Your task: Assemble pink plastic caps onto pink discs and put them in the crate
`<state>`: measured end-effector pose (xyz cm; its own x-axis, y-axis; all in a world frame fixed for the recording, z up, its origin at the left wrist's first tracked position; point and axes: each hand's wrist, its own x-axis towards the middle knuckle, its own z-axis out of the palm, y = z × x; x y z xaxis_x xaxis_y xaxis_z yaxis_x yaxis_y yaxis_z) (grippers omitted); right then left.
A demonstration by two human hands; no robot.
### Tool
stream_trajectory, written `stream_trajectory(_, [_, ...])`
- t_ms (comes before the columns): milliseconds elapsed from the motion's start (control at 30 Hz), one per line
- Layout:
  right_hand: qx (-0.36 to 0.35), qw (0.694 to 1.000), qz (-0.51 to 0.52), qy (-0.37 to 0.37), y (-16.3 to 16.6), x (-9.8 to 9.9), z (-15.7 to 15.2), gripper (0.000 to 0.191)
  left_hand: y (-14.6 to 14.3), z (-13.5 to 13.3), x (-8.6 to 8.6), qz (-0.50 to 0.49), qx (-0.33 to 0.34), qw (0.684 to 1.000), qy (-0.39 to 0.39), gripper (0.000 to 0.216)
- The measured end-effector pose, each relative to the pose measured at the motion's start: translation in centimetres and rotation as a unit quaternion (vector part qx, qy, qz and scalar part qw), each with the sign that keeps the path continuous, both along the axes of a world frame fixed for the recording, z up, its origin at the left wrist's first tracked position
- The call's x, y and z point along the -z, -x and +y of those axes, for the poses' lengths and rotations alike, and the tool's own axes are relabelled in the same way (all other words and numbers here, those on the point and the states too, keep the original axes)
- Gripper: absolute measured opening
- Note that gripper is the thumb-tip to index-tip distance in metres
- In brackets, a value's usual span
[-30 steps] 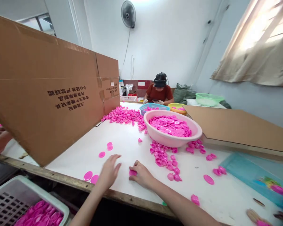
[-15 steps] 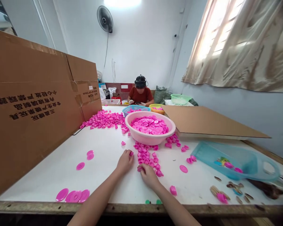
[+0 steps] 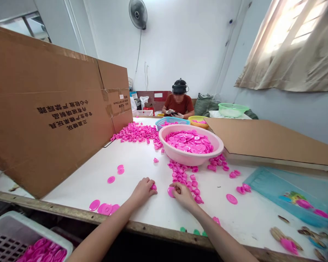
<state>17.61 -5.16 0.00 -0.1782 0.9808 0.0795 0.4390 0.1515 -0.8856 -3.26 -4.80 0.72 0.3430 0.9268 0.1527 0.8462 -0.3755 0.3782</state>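
My left hand (image 3: 143,190) rests on the white table (image 3: 142,160), its fingers pinched on a small pink cap (image 3: 153,187). Close beside it, my right hand (image 3: 182,194) grips a flat pink disc (image 3: 171,191). The two hands nearly touch. Just beyond them lies a heap of loose pink caps (image 3: 184,178), running up to a pale pink basin (image 3: 190,157) full of pink discs. Three flat discs (image 3: 104,207) lie at the near table edge on the left.
A tall brown cardboard sheet (image 3: 51,109) stands along the left. Another cardboard sheet (image 3: 270,140) and a blue plastic lid (image 3: 284,193) lie on the right. A white crate (image 3: 22,243) holds pink parts below left. A person (image 3: 178,103) works at the far end beside small baskets (image 3: 171,121).
My left hand has picked up a pink cap and my right a flat disc from the heap, and both drew back toward me. My view swung back left.
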Motion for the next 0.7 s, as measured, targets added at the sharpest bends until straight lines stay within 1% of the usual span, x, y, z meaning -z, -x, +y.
stream_trajectory(133, [-0.021, 0.990, 0.099, 0.096, 3.3, -0.3, 2.4, 0.022, 0.2, 0.2, 0.5, -0.077, 0.005, 0.996, 0.044, 0.030])
stream_trajectory(200, [-0.028, 0.982, 0.109, 0.152, 5.2, -0.3, 3.3, 0.019, 0.2, 0.3, 0.8, -0.106, 0.002, 0.992, 0.062, 0.028])
stream_trajectory(267, [-0.036, 0.977, 0.097, 0.187, 6.6, -0.2, 3.9, 0.015, 0.2, 0.4, 1.2, -0.133, 0.001, 0.988, 0.076, 0.029])
stream_trajectory(333, [-0.042, 0.974, 0.084, 0.206, 7.2, 0.0, 4.1, 0.014, 0.1, 0.3, 1.4, -0.153, -0.009, 0.985, 0.080, 0.032])
stream_trajectory(433, [-0.044, 0.967, 0.075, 0.238, 7.2, 0.0, 4.4, 0.013, 0.4, 0.4, 1.2, -0.164, -0.025, 0.983, 0.084, 0.034])
stream_trajectory(500, [-0.043, 0.960, 0.081, 0.263, 6.9, 0.0, 4.5, 0.012, 0.8, 0.9, 0.7, -0.154, -0.003, 0.980, 0.128, 0.035])
stream_trajectory(533, [-0.042, 0.957, 0.088, 0.273, 6.8, -0.1, 4.5, 0.012, 0.9, 1.3, 0.2, -0.138, -0.003, 0.978, 0.157, 0.036])
stream_trajectory(567, [-0.041, 0.954, 0.095, 0.283, 6.8, -0.1, 4.5, 0.012, 0.9, 1.9, -0.2, -0.116, -0.019, 0.976, 0.181, 0.038])
stream_trajectory(600, [-0.040, 0.951, 0.101, 0.290, 6.8, -0.2, 4.5, 0.012, 0.8, 2.5, -0.6, -0.093, -0.049, 0.975, 0.194, 0.039])
stream_trajectory(633, [-0.039, 0.948, 0.105, 0.296, 6.7, -0.3, 4.4, 0.013, 0.5, 3.1, -1.0, -0.072, -0.090, 0.975, 0.192, 0.038])
stream_trajectory(700, [-0.038, 0.946, 0.103, 0.306, 6.7, -0.6, 4.3, 0.014, -0.6, 4.1, -1.4, -0.048, -0.178, 0.972, 0.148, 0.039])
